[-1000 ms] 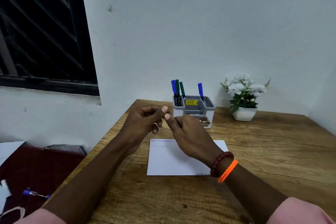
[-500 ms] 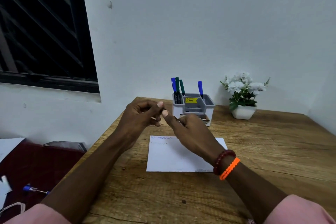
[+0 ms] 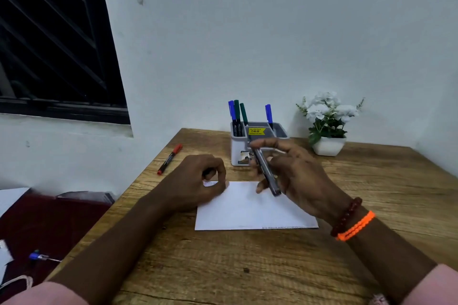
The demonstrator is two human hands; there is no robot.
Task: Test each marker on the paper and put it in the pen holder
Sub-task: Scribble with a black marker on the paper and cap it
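Observation:
My right hand (image 3: 295, 176) grips a dark marker (image 3: 266, 173), blurred and slanting over the white paper (image 3: 250, 210). Curled at the paper's top left corner, my left hand (image 3: 198, 181) pinches a small dark piece, probably the cap (image 3: 208, 173). A grey pen holder (image 3: 238, 151) stands behind my hands with blue and green markers (image 3: 236, 116) upright in it. Another marker with a red cap (image 3: 169, 159) lies on the table to the left, near the edge.
A white pot of white flowers (image 3: 327, 126) stands to the right of the holder by the wall. The wooden table (image 3: 247, 267) ends on the left above a dark red surface (image 3: 44, 225) with papers and a small blue object (image 3: 37, 256).
My hands were together in front of the holder; now they are apart and lower. The right hand carries the marker over the paper, the left rests at its corner. The red marker has come into sight.

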